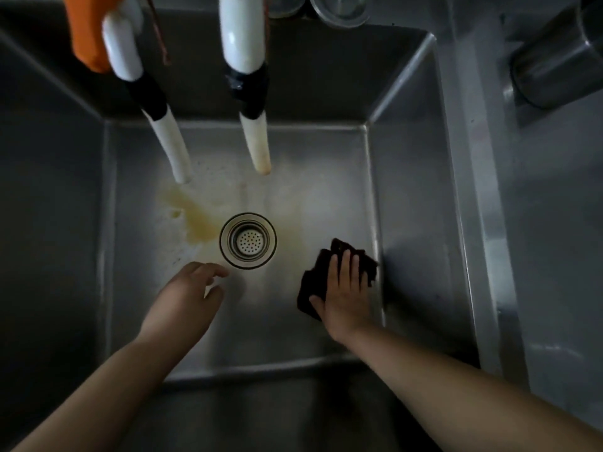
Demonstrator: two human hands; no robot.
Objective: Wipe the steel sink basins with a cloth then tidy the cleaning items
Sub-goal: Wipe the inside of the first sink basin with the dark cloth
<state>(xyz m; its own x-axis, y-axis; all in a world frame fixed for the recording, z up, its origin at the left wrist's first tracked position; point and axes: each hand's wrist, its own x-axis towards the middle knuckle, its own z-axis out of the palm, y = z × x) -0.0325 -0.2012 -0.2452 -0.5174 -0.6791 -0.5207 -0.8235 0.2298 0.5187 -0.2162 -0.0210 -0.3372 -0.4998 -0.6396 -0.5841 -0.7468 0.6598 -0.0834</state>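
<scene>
Seen from above, the steel sink basin (408, 177) fills the view, with its round drain strainer (248, 240) near the middle of the floor. The right hand (342, 295) lies flat at about 4 o'clock from the drain, fingers straight and slightly spread, pressing a dark cloth (313, 285) against the basin floor close to the right wall; the cloth shows crumpled beyond the fingertips and out to the thumb side. The left hand (186, 298) hovers at about 7 o'clock from the drain, fingers loosely curled and holding nothing, its fingertips just beside the strainer's rim. A yellowish stain (192, 213) spreads across the floor at 10 o'clock from the drain. Two white spouts with black taped joints hang down from 12 o'clock: the left spout (169, 145) ends above the stain, the right spout (257, 141) ends above the floor at 12 o'clock from the drain. An orange item (86, 34) hangs beside the left spout at the upper left. A steel container (554, 63) sits on the counter at 2 o'clock
</scene>
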